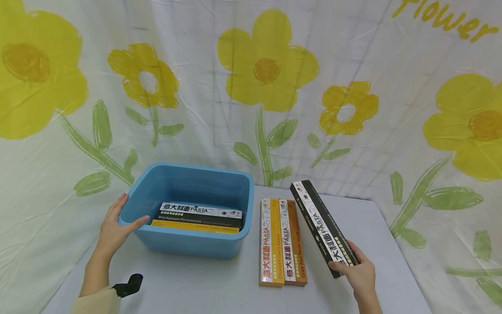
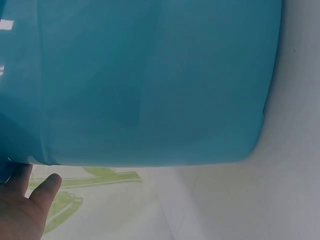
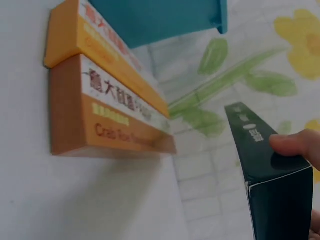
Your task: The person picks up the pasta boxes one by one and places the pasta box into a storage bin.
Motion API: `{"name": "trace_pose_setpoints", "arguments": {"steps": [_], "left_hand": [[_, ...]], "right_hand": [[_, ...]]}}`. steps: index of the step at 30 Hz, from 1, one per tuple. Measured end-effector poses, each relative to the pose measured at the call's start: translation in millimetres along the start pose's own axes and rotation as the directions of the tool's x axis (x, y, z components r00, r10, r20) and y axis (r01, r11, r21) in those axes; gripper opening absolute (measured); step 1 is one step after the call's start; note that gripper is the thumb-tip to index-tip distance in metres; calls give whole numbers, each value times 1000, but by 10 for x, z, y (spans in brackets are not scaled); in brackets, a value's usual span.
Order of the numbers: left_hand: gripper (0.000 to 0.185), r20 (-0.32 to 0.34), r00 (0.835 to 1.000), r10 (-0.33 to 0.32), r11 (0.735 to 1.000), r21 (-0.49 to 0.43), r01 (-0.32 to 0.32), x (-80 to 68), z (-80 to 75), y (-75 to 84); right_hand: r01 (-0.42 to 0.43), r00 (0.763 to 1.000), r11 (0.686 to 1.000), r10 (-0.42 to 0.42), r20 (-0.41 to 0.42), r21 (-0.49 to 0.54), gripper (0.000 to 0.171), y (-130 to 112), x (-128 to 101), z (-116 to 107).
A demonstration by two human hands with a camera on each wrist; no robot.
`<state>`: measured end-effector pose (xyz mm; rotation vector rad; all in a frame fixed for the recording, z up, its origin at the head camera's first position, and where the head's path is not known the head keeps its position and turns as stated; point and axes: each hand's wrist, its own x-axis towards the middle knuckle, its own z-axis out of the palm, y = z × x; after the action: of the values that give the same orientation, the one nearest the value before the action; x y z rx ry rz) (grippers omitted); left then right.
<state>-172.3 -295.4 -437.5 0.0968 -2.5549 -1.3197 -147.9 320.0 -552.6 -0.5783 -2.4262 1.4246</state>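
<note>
Currently two boxes [image 1: 198, 219] in blue bin [image 1: 188, 246], yellow-brown pair [image 1: 283, 243] outside, right hand [image 1: 360, 271] pinching black box [image 1: 319, 222], left hand [image 1: 113, 229] on bin, fingers spread.

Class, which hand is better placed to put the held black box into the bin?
Right, probably: the right hand grips that black box, while the left hand touches the blue bin.

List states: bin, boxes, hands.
Blue rectangular plastic bin: upright, uncovered.
Long black box: inside bin.
Long yellow box: inside bin.
Second yellow box: flat on white table.
Long brown box: flat on table.
Second black box: held by one end.
Left hand: touching bin rim.
Right hand: gripping held box.
</note>
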Motion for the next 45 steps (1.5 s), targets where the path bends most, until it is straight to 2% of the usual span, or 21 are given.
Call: {"name": "trace_pose_setpoints", "arguments": {"steps": [3,6,9,11,14,17,20,25,30,32,37,40,42,45], "left_hand": [[87,-8,1000,8,1000,9,-8,1,0,12],[86,-9,1000,16,1000,5,-16,3,-7,18],[87,-16,1000,9,1000,9,-9,2,-6,22],[87,-22,1000,4,1000,13,-4,4,-2,14],[88,-26,1000,-3,1000,13,4,1,6,3],[88,-31,1000,-7,1000,15,7,-14,9,4],[88,-31,999,-9,1000,12,10,-35,5,10],[88,-20,1000,-13,1000,11,14,-43,7,1],[89,-8,1000,-10,999,32,10,-26,14,-23],[89,-7,1000,-9,999,33,9,-15,25,-33],[89,1,1000,-20,1000,9,20,3,42,-34],[90,5,1000,-23,1000,1,23,0,33,-23],[90,5,1000,-22,1000,8,22,-3,18,-17],[89,16,1000,-10,1000,-5,10,-13,-12,-24]], "right_hand": [[74,993,991,-84,83,115,91,-52,58,-18],[88,974,983,-119,193,160,89,-566,-103,-102],[87,944,978,-142,299,190,86,-1147,-306,-183],[102,916,972,-175,361,212,86,-1406,-371,-206],[138,858,951,-254,446,276,85,-1584,-351,-207],[182,781,930,-334,528,318,85,-1661,-263,-172],[202,718,925,-364,593,323,84,-1765,-195,-120],[238,649,918,-393,651,317,81,-1958,-107,27],[249,565,901,-433,703,355,79,-2181,-54,240],[264,538,898,-440,719,352,79,-2281,-50,329],[342,486,895,-429,761,286,81,-2529,-48,587],[435,461,874,-421,781,214,79,-2686,-59,772],[479,461,864,-400,792,157,78,-2798,-89,902],[467,457,876,-356,815,120,74,-2959,-157,1093]]}}
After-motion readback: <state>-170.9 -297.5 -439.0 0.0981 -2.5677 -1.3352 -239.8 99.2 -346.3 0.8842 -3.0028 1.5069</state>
